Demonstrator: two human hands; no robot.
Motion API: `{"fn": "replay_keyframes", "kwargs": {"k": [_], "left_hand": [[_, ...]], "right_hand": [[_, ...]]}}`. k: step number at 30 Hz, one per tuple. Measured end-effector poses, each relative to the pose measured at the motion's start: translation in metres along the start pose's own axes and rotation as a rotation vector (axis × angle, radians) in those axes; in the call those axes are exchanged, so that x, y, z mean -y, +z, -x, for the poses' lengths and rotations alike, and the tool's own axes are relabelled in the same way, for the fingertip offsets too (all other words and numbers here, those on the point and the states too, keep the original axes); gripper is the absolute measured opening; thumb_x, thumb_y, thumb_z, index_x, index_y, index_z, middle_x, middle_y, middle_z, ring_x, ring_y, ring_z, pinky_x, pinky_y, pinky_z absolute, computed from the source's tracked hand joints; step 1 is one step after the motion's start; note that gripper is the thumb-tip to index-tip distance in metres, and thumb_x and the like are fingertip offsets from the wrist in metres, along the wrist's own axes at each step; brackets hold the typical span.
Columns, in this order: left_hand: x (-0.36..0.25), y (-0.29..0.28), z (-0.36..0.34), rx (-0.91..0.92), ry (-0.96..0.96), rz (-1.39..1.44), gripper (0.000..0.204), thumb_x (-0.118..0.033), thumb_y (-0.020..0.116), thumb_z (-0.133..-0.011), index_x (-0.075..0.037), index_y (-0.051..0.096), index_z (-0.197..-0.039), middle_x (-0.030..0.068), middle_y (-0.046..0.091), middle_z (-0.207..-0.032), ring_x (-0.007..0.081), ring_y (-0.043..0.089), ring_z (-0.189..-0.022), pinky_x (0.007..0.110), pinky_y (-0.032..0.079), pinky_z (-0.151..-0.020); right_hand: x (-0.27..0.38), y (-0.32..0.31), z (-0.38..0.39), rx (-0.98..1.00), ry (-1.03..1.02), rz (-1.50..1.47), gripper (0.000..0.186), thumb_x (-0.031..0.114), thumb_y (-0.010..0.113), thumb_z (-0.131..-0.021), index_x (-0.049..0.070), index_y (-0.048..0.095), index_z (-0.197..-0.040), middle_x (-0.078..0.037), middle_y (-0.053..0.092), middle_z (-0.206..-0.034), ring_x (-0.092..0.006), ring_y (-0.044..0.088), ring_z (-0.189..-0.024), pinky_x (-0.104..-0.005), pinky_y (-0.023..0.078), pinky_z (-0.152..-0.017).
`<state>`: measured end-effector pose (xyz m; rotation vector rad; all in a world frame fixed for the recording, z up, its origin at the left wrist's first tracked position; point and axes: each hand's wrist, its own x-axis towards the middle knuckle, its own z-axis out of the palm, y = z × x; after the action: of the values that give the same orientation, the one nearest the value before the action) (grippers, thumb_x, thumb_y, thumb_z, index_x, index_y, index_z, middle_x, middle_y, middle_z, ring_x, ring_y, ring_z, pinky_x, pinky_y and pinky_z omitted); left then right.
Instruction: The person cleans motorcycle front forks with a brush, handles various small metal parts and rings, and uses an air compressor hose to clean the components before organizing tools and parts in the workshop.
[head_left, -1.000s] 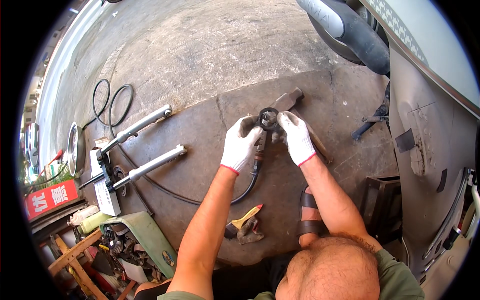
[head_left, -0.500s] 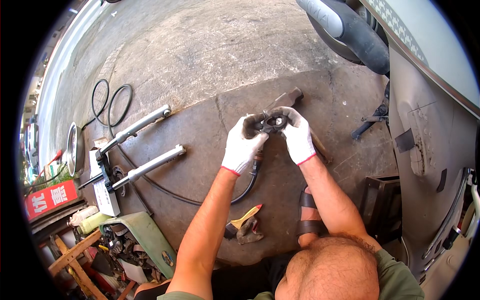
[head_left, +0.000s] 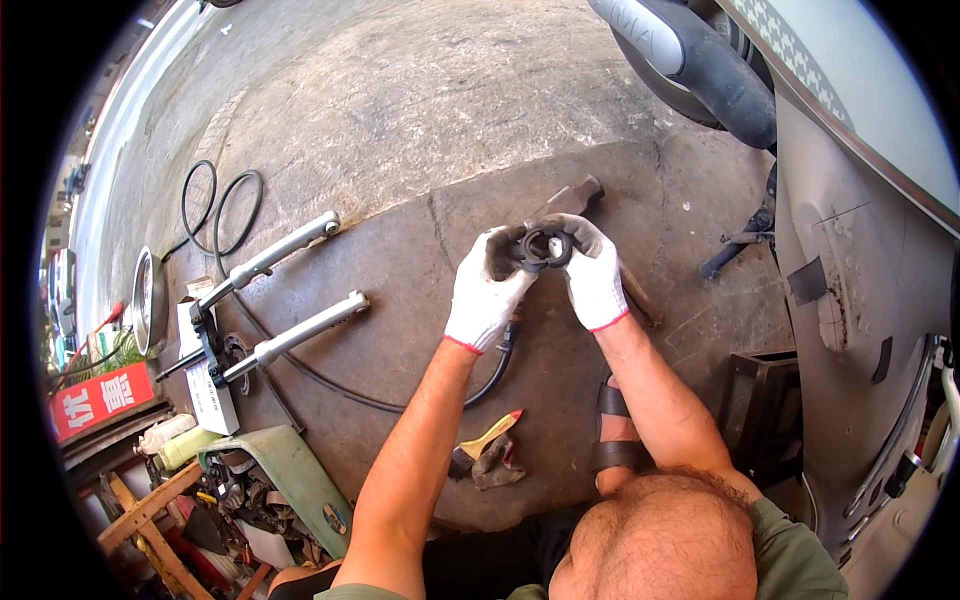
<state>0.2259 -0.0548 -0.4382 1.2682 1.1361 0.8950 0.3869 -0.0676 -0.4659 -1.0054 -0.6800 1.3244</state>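
Note:
My left hand [head_left: 487,290] and my right hand [head_left: 596,275], both in white work gloves with dark-stained fingers, hold a black ring-shaped part [head_left: 546,265] between them. The left fingers grip its left side, and the right fingers close around its right side. Its round opening faces up, with something pale showing through. Beyond the hands, a hammer [head_left: 580,196] lies on the floor; its wooden handle [head_left: 640,296] emerges past the right glove. Below the left hand, a black hose [head_left: 503,358] runs up to a fitting, and whatever it joins is hidden under the gloves.
Left on the floor lies a motorcycle front fork [head_left: 290,340] with two silver tubes, beside looped hose. Nearer are a paintbrush [head_left: 490,436] and a dark rag [head_left: 495,465]. A green bin [head_left: 295,470] of parts stands lower left. A scooter's pale body panel [head_left: 840,270] rises at right.
The black part has tilted in my fingers, so its ring faces up more squarely. Both hands stay in nearly the same place and keep their hold.

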Motion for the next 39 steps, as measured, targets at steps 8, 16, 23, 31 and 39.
{"fn": "replay_keyframes", "kwargs": {"k": [8, 16, 23, 31, 39], "left_hand": [[-0.003, 0.002, 0.000, -0.001, 0.020, 0.030, 0.044, -0.003, 0.071, -0.087, 0.001, 0.056, -0.127, 0.0084, 0.066, -0.117, 0.0124, 0.062, -0.102, 0.027, 0.051, -0.090], [0.003, 0.003, -0.002, -0.040, 0.058, 0.070, 0.038, -0.001, 0.068, -0.088, 0.002, 0.058, -0.124, 0.0090, 0.067, -0.115, 0.0138, 0.063, -0.102, 0.028, 0.050, -0.093], [-0.004, -0.002, 0.000, -0.152, 0.023, -0.159, 0.023, 0.001, 0.065, -0.089, 0.002, 0.063, -0.111, 0.0090, 0.069, -0.105, 0.0136, 0.063, -0.098, 0.028, 0.050, -0.090], [0.004, -0.011, -0.005, -0.274, 0.031, -0.225, 0.016, -0.001, 0.064, -0.090, 0.002, 0.061, -0.105, 0.0076, 0.068, -0.096, 0.0133, 0.063, -0.087, 0.027, 0.052, -0.079], [0.026, -0.046, -0.015, -0.378, -0.258, 0.238, 0.016, -0.004, 0.051, -0.096, -0.001, 0.055, -0.111, 0.0117, 0.068, -0.099, 0.0226, 0.071, -0.085, 0.033, 0.059, -0.068]], "right_hand": [[0.001, -0.001, 0.002, -0.033, 0.034, -0.025, 0.031, -0.013, 0.053, -0.088, -0.002, 0.064, -0.115, -0.008, 0.070, -0.110, -0.0159, 0.066, -0.102, -0.0295, 0.053, -0.095], [-0.001, 0.002, 0.004, -0.011, 0.024, 0.023, 0.031, -0.013, 0.055, -0.087, -0.003, 0.063, -0.116, -0.008, 0.069, -0.110, -0.0154, 0.065, -0.103, -0.0294, 0.053, -0.095], [0.020, 0.014, 0.003, 0.198, -0.204, 0.683, 0.027, -0.003, 0.064, -0.086, 0.003, 0.066, -0.113, -0.012, 0.070, -0.104, -0.0227, 0.068, -0.099, -0.0331, 0.053, -0.087], [0.025, 0.039, -0.002, 0.133, -0.043, 0.929, 0.019, 0.013, 0.070, -0.087, 0.001, 0.060, -0.097, -0.019, 0.068, -0.083, -0.0342, 0.070, -0.081, -0.0386, 0.054, -0.070], [0.001, 0.027, 0.026, -0.172, 0.120, 1.005, 0.039, 0.020, 0.072, -0.087, 0.004, 0.054, -0.118, -0.013, 0.066, -0.099, -0.0273, 0.068, -0.085, -0.0407, 0.054, -0.079]]}}
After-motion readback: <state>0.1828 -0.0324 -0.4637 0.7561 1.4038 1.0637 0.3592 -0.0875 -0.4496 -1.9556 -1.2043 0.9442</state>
